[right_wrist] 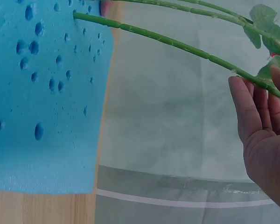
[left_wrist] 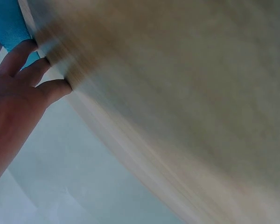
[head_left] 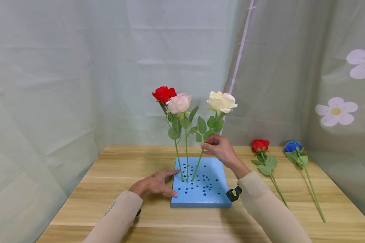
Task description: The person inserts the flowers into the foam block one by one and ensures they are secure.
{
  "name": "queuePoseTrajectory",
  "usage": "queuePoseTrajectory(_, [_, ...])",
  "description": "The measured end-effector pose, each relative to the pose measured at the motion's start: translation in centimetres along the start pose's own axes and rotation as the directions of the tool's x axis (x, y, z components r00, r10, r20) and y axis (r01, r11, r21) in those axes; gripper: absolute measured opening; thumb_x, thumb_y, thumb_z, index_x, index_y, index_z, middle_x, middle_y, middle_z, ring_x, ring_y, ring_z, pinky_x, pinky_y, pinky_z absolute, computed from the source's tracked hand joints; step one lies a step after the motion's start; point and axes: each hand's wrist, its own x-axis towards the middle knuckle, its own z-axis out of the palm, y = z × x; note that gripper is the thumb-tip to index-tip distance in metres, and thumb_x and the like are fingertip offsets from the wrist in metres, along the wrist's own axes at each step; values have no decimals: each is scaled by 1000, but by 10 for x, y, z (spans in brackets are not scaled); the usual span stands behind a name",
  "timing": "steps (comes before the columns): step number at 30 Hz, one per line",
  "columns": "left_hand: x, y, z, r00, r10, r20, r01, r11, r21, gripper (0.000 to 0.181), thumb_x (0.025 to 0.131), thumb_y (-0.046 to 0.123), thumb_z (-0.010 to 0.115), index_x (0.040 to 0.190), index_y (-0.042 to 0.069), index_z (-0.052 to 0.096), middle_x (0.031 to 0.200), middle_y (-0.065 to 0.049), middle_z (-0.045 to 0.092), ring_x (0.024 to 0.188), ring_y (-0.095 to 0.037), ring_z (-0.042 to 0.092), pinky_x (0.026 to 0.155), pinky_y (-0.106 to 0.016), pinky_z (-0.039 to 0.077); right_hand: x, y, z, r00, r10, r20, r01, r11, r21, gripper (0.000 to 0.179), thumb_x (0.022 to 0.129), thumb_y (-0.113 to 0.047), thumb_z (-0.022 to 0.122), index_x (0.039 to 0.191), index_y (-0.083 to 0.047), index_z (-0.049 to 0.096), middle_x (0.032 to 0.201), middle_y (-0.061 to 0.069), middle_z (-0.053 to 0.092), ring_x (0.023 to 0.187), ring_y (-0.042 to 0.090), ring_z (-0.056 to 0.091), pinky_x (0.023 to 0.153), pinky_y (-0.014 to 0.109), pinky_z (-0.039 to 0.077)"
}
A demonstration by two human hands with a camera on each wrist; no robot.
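One cream rose stands right of the frame's centre, its stem pinched near the lowest leaves by the right hand, the nearer one; from that grip the long axis slants down and left to a hole in the blue block. The left hand, thumb and fingers spread, touches the block's left edge. Three roses stand there: cream, pink rose, red rose; two lie at right, one red flower, one blue flower.
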Motion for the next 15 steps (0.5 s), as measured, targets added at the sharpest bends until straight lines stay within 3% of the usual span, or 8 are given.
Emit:
queuePoseTrajectory(7, [-2,0,1,1000,-11,2,11,1000,-13,101,73,46,88,156,17,37,156,-18,37,143,-39,32,114,-57,30,1,3,-3,998,58,-25,-57,998,28,24,95,-8,68,109,8,57,102,16,62,95,27,66,91,47,55])
queuePoseTrajectory(15, [-2,2,-1,1000,-18,0,18,1000,-24,100,74,46,88,156,18,37,156,-19,36,144,-38,31,114,-57,29,5,9,1,997,74,-24,-75,997,-31,24,96,-8,67,111,10,59,106,20,66,92,24,70,82,36,59])
